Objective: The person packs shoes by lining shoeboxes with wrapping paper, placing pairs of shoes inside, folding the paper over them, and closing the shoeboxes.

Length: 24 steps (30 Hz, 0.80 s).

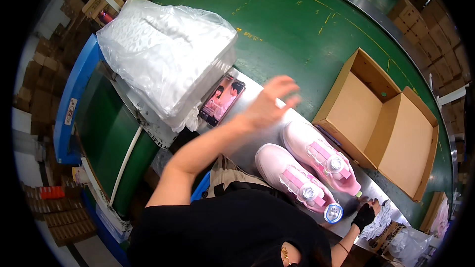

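My left hand point(272, 103) is raised over the metal ledge, blurred by motion. Its fingers are spread and nothing shows in them. Below it, a pair of pale pink sneakers with dial laces lies side by side: the farther sneaker point(303, 141) and the nearer sneaker point(277, 164). A round white-and-blue tag point(333, 212) is at the nearer one's heel. My right hand point(367, 213), in a black fingerless glove, is beyond the heels with fingers curled at the edge of crumpled white paper point(380, 223). Its fingertips are partly hidden.
An open cardboard shoebox point(354, 113) rests on the green conveyor belt point(282, 29) beyond the sneakers. At left stands a plastic-wrapped white stack point(168, 54), with a lit phone point(221, 100) beside it. Clear plastic point(410, 243) lies at lower right. A blue frame point(74, 104) curves at far left.
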{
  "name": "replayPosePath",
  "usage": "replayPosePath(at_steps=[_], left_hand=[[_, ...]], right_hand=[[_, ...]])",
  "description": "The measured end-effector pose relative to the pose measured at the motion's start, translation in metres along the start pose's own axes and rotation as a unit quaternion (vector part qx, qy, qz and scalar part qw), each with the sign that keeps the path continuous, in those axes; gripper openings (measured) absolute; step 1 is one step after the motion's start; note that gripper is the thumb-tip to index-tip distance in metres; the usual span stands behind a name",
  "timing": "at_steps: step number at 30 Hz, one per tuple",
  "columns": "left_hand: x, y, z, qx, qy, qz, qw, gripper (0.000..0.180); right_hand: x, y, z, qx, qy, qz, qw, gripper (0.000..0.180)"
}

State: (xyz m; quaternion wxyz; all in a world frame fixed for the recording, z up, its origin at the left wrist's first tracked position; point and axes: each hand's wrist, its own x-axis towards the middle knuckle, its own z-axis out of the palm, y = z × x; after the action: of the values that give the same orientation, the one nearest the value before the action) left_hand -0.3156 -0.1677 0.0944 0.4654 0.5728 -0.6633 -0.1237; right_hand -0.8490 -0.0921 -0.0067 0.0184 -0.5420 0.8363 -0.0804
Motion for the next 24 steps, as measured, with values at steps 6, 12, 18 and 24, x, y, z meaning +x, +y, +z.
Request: replayPosePath(at_steps=[6,12,18,24], left_hand=[[0.008,-0.078,-0.167,0.253,0.142,-0.084,0.953,0.022],[-0.021,-0.126,-0.193,0.42,-0.119,-0.339,0.834,0.072],[-0.03,-0.111,-0.185,0.388,-0.116,-0.374,0.834,0.09],[-0.036,-0.131,-0.189,0.43,-0.08,-0.309,0.844,0.053]], right_hand=[[-0.008,0.007,0.004,0.013,0.01,-0.016,1.0,0.032],[-0.01,0.039,0.023,0.018,0.093,-0.078,0.992,0.031],[-0.013,0.027,0.006,-0.013,0.162,-0.138,0.977,0.028],[-0.003,-0.041,-0.054,0.271,0.182,0.01,0.945,0.026]])
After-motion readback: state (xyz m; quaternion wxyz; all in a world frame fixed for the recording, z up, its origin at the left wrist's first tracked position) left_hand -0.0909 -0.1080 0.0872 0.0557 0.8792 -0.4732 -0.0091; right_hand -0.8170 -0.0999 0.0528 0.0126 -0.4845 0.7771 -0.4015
